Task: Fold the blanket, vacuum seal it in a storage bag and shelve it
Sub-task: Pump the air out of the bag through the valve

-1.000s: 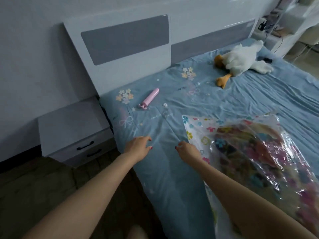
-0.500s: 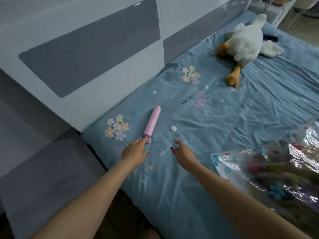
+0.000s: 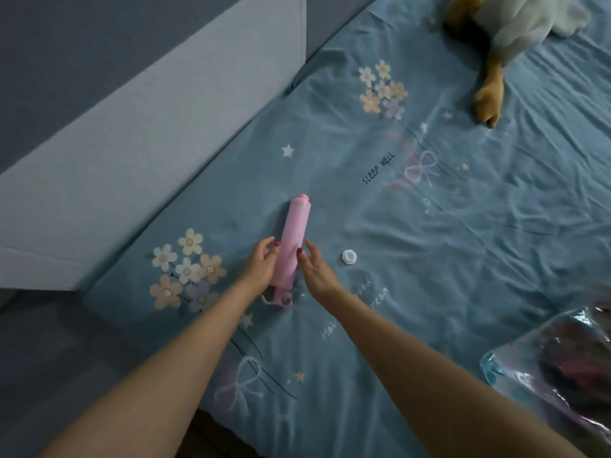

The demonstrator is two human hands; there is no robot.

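- Both hands are now reaching the pink hand pump [image 3: 294,241] on the bed [image 3: 496,259]; a second ago they were hovering beside the storage bag [image 3: 558,365].
- The left hand [image 3: 259,267] is curling its grip around the pump's barrel; the right hand [image 3: 312,271] is touching it, fingers relaxed.
- The bagged blanket is lying at the lower right, well apart; the small white cap [image 3: 349,256] is sitting just beside the right hand.
- Pumping out the air is probably next.

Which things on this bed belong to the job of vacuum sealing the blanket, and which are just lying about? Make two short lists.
Belong to the job:
pink hand pump, with the left hand and right hand on either side of it
small white cap
storage bag holding the blanket

Just lying about:
plush duck
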